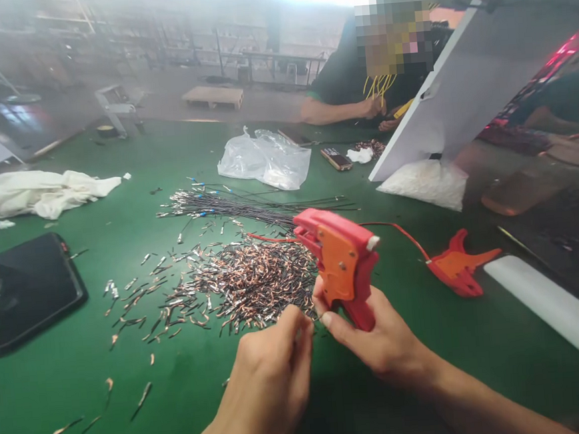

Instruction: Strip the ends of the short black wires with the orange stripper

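My right hand (387, 340) is wrapped round a red and orange wire stripper (342, 266), held upright with its head up. Its thumb and forefinger meet in front of the tool's grip. Close beside them, my left hand (273, 362) is closed in a pinch; whatever sits between its fingertips is too small to make out. Just beyond both hands lies a heap of short wire offcuts (259, 283), copper and black, some with metal terminals. Behind the heap stretches a bundle of long dark wires (238, 207) with terminals at the left end.
On the green table (184, 412) lie a black tablet (34, 290), white cloth (42, 193), clear plastic bag (265, 159), phone (336, 158) and white bag (427, 185). Rightward are a second red-orange tool (461, 263) and long white strip (552, 310). Another person (340, 66) holds yellow wires opposite.
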### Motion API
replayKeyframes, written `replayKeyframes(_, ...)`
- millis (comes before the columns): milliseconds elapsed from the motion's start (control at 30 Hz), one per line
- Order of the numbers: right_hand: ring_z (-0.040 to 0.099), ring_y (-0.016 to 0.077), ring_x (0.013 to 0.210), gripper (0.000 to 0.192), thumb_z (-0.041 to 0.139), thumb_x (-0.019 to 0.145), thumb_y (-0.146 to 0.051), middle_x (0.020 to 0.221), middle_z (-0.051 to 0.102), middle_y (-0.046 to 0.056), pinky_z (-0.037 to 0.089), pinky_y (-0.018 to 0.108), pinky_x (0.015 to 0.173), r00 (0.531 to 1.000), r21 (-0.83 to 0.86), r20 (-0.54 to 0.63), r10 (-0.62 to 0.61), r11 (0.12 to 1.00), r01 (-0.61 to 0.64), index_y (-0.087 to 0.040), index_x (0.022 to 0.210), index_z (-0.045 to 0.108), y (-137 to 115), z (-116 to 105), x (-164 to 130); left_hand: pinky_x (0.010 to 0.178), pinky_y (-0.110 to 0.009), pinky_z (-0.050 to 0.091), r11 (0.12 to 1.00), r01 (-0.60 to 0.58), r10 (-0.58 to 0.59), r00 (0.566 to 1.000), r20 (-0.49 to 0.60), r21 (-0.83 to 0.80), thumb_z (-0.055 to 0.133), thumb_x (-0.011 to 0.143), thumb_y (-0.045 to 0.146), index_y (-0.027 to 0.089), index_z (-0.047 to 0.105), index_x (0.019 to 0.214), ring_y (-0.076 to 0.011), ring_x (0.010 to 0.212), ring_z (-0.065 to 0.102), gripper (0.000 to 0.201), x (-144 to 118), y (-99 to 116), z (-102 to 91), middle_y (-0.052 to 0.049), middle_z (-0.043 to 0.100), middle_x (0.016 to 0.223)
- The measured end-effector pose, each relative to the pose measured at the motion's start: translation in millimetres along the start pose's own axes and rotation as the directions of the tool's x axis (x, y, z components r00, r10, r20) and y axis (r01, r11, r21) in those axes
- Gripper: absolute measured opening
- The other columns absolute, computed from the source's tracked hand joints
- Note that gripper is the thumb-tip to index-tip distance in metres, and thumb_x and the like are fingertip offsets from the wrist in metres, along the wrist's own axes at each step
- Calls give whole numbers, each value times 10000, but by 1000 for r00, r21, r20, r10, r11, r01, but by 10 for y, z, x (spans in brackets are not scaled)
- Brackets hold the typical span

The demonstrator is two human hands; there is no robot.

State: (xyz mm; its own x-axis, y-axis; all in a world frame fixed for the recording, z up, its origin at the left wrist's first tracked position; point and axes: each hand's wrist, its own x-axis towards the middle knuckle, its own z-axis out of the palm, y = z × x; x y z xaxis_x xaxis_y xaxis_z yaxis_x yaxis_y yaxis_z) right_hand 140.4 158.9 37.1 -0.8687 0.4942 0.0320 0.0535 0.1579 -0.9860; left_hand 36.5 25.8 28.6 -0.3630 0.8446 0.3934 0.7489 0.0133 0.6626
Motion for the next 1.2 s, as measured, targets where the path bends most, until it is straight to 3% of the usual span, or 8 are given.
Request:
replayKeyframes(133,518,154,729,183,664,823,-280,809,554,1,434,299,688,977,311,200,80,940,-141,-179,944,571,-34,-152,15,439,-153,415,998,48,-54,986,-160,-43,540,922,116,209,602,937,-61,434,502,113,-11,-56,-134,74,585,616)
replayKeyframes(233,596,170,707,226,689,788,-263,791,608,17,465,307,665,913,571,407,27,773,-277,-169,975,606,38,-247,-28,508,-142,474,995,97,-98,920,-379,-22,622,891,140,224,634,927,-61,514,567,92,4,-114,-281,64,638,688)
replayKeyframes(367,648,176,608,235,675,750,-238,718,670,60,489,280,574,819,643,574,3,617,-453,-117,950,654,209,-216,-101,619,-184,514,994,107,-95,854,-512,-6,635,887,136,220,643,921,-83,651,597,91,27,-163,-421,33,651,783)
replayKeyframes(500,631,165,558,301,719,667,-281,683,695,89,499,252,522,776,603,625,78,583,-544,-89,897,683,284,-97,-168,595,-201,491,999,27,-4,874,-485,41,588,904,89,203,611,915,-92,675,562,117,41,-168,-460,20,596,773)
replayKeyframes(667,650,150,560,316,741,638,-258,702,714,107,504,213,517,780,628,616,112,527,-572,-75,890,693,244,-33,-225,646,-221,507,994,-26,69,902,-427,106,573,900,49,186,598,913,-99,707,580,140,36,-160,-473,10,604,780)
replayKeyframes(900,691,161,568,263,698,701,-208,755,730,102,527,228,532,810,682,582,69,502,-532,-95,938,679,269,-76,-190,615,-207,500,993,-51,81,946,-313,104,556,924,68,190,595,938,-93,669,588,129,9,-158,-507,14,621,775)
replayKeyframes(1033,677,155,573,275,722,671,-211,742,713,99,519,215,527,796,630,594,117,547,-551,-87,911,675,276,-80,-191,607,-213,507,996,-50,68,954,-292,70,547,929,77,192,609,932,-99,650,590,131,26,-132,-530,11,626,752)
replayKeyframes(1200,638,131,573,281,703,655,-207,710,693,66,521,207,543,797,634,580,166,521,-571,-99,913,678,282,-38,-251,536,-182,476,999,-37,25,952,-305,-34,537,913,78,206,611,863,-90,604,571,156,68,-99,-566,21,627,721)
